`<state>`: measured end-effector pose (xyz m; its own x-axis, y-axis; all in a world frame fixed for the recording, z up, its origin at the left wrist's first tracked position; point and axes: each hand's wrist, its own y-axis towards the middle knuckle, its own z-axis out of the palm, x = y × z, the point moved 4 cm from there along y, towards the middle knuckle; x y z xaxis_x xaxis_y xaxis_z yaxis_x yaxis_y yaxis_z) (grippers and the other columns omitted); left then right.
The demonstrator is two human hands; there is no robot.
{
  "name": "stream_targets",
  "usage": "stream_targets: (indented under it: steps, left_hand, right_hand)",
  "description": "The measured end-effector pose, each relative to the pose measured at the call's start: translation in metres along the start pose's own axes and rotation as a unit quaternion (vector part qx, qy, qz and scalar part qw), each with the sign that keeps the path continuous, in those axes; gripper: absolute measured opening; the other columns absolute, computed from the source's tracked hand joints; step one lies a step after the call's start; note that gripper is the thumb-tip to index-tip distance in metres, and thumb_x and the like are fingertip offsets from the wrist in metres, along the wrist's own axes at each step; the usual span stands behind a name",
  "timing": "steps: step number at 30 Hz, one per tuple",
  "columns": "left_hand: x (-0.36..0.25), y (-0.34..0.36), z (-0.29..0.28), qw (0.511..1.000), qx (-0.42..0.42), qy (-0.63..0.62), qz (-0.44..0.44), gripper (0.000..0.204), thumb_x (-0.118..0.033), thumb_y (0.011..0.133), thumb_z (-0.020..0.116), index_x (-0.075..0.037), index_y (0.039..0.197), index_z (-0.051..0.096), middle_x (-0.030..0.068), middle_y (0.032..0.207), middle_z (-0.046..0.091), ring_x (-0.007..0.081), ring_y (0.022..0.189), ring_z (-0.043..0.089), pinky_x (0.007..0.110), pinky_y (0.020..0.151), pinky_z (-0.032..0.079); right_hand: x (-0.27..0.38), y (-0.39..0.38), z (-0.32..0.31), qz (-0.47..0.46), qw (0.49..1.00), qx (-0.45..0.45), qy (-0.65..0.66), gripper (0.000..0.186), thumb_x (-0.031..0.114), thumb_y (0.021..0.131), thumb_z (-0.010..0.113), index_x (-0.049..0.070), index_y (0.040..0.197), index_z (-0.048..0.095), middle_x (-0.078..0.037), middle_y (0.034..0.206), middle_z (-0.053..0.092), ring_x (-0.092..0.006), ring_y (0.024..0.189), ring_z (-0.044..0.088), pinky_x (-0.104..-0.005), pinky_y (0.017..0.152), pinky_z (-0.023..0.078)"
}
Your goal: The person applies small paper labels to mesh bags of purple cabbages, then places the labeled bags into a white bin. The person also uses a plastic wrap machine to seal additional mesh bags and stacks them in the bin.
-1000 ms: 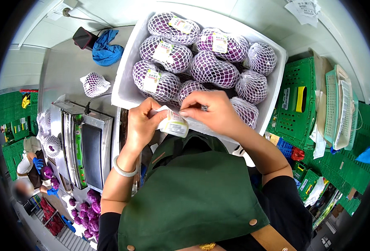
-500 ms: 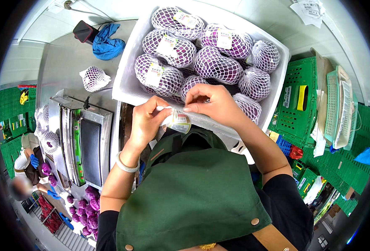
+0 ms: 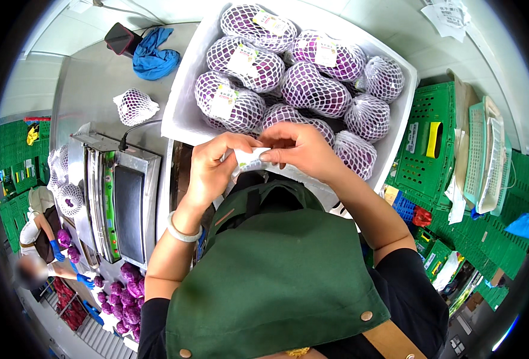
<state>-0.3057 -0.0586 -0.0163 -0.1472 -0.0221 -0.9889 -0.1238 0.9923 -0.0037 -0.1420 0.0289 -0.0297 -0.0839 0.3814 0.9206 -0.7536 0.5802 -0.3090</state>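
Note:
Between my two hands is a small white label [image 3: 252, 158] with some colored print, just over the near edge of the foam box [image 3: 177, 107]. My left hand [image 3: 215, 164] pinches its left side between thumb and fingers. Thumb and fingers of my right hand [image 3: 305, 148] close on its right edge. Behind them, several purple cabbages [image 3: 316, 90] in white foam nets fill the box. Some carry a label on top, such as the netted cabbage [image 3: 246, 63] at the left.
A scale [image 3: 130, 203] stands left, near a loose netted cabbage [image 3: 135, 106] and a blue cloth [image 3: 155, 55] on the metal table. Bare purple cabbages [image 3: 124, 299] lie lower left, where a co-worker in blue gloves [image 3: 57, 250] works. Green crates [image 3: 426, 131] are at right.
The label has turned from hanging below my fingers to lying flatter between both hands. My right fingers have come onto it. The co-worker's gloved hands have shifted.

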Motion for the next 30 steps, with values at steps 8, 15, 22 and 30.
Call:
stream_targets:
  steps: [8,15,22,30]
  left_hand:
    - [0.004,-0.004,0.0,0.99,-0.038,0.096,-0.093,0.007,0.007,0.085,0.068,0.0,0.083,0.065,0.0035,0.074,0.066,0.0066,0.069,0.06,0.024,0.061,0.048]
    - [0.01,-0.009,-0.021,0.987,-0.129,-0.061,-0.07,0.039,0.013,0.085,0.058,-0.003,0.062,0.031,0.0093,0.081,0.068,0.0067,0.073,0.055,0.023,0.062,0.044]
    - [-0.01,0.0,-0.011,0.993,-0.038,-0.077,-0.078,0.026,0.019,0.08,0.052,0.0,0.096,0.062,0.01,0.095,0.069,0.0118,0.086,0.064,0.026,0.077,0.052]
    - [-0.009,0.013,-0.014,0.997,-0.002,-0.036,-0.07,0.022,0.014,0.084,0.058,0.001,0.1,0.068,0.0078,0.1,0.068,0.0136,0.092,0.065,0.027,0.081,0.053]
  right_hand:
    - [0.013,-0.012,0.0,-0.102,0.965,-0.03,-0.239,0.014,0.008,0.087,0.073,0.0,0.098,0.073,-0.008,0.083,0.072,-0.0061,0.066,0.062,-0.0227,0.058,0.048]
    - [0.057,0.002,-0.124,-0.17,0.911,-0.325,-0.189,0.039,0.015,0.08,0.079,0.003,0.114,0.062,-0.011,0.091,0.072,-0.0168,0.076,0.066,-0.0292,0.069,0.052]
    - [0.013,0.035,-0.126,-0.148,0.728,-0.301,-0.598,0.04,0.019,0.078,0.077,0.004,0.112,0.064,-0.013,0.109,0.068,-0.0327,0.099,0.064,-0.0391,0.085,0.05]
    - [0.013,0.023,-0.104,-0.233,0.792,-0.201,-0.528,0.029,0.025,0.087,0.072,0.005,0.108,0.069,-0.015,0.111,0.068,-0.0304,0.098,0.065,-0.0369,0.084,0.051]
